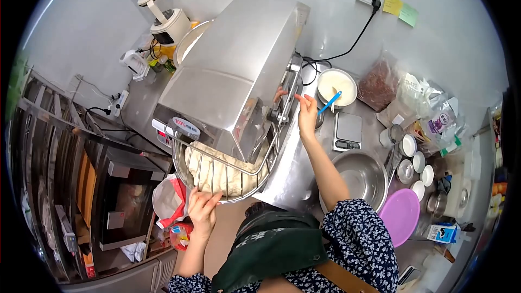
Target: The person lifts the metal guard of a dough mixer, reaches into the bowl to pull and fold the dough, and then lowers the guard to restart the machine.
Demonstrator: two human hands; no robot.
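Dough [220,177], lower centre, may escape if the guard [233,164] lifts mid-mixing; we hold guard with left hand [202,209], right hand [307,113] loosely bent.

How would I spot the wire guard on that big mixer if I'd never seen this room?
Start with the large steel mixer in the middle of the view. At its end nearest the person, the wire guard curves around the pale dough, with the left hand at its lower edge. Unlike the smooth, solid mixer above, it is an open cage of bars.
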